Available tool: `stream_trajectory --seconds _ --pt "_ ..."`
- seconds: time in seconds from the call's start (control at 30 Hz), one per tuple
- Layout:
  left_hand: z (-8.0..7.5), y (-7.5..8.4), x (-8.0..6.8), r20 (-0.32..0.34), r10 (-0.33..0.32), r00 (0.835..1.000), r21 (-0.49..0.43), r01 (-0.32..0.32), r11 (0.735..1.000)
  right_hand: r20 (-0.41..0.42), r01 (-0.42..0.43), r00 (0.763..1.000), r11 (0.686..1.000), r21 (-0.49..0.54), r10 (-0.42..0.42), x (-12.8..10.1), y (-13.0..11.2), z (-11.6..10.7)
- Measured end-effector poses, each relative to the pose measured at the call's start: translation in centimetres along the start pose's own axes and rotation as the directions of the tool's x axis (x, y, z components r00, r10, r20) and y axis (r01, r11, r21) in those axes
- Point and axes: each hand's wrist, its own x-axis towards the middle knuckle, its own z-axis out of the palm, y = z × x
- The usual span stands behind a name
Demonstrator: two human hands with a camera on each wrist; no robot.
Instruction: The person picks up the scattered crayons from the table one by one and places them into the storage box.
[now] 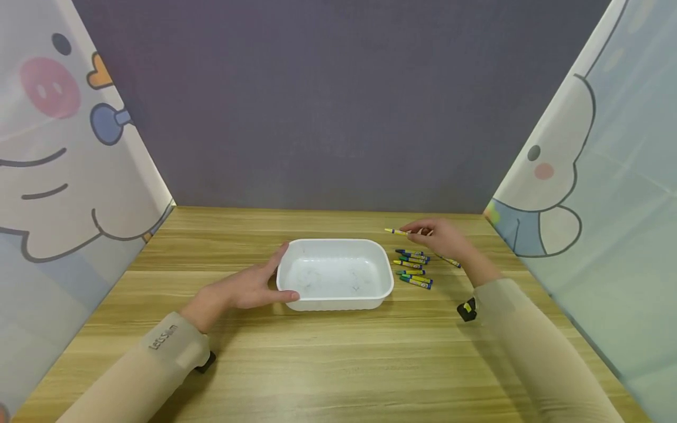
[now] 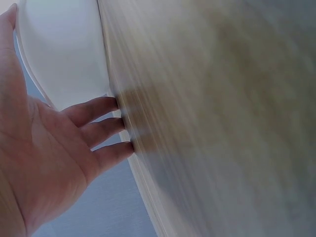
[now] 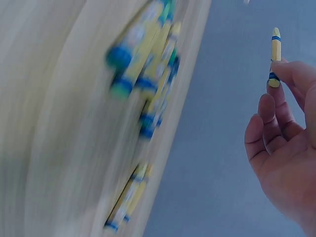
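Observation:
A white plastic tub (image 1: 335,304) sits on the wooden table. Against its left end rests my left hand (image 1: 252,286), fingers spread and fairly straight, the thumb along the near rim. In the left wrist view, three fingertips of this hand (image 2: 54,143) reach down to the tabletop beside the tub (image 2: 66,54). My right hand (image 1: 440,239) pinches a yellow crayon (image 1: 396,232) above the table, past the tub's far right corner. The right wrist view shows this crayon (image 3: 276,49) between thumb and fingers, pale tip pointing away from the palm.
Several crayons (image 1: 415,265) in yellow-and-blue wrappers, some with green or dark tips, lie right of the tub. More crayons (image 1: 449,260) lie apart from them, below the right hand. A dark grey panel (image 1: 328,117) stands behind the table, with cartoon-printed sheets (image 1: 58,176) at the sides.

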Motion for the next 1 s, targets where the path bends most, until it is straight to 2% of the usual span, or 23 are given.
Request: stream_trajectory --seconds 0.2,0.37,0.7,1.0 --pt "-0.1 -0.1 0.0 0.001 -0.008 1.000 0.000 0.008 1.000 0.023 0.055 0.998 0.998 0.037 -0.055 0.6 -3.2 1.6" --pt "-0.1 -0.1 0.0 -0.004 0.002 1.000 -0.011 -0.002 1.000 0.027 0.109 0.994 0.992 0.060 -0.110 1.3 -4.6 3.0" --pt "-0.1 0.0 -0.1 -0.005 0.008 1.000 -0.017 -0.008 1.000 0.081 0.119 0.988 0.987 0.106 -0.128 2.5 -8.7 6.0" --pt "0.0 0.1 -0.1 0.005 -0.017 1.000 -0.009 0.017 1.000 0.110 0.152 0.980 0.979 0.138 -0.167 4.3 -11.5 9.3"
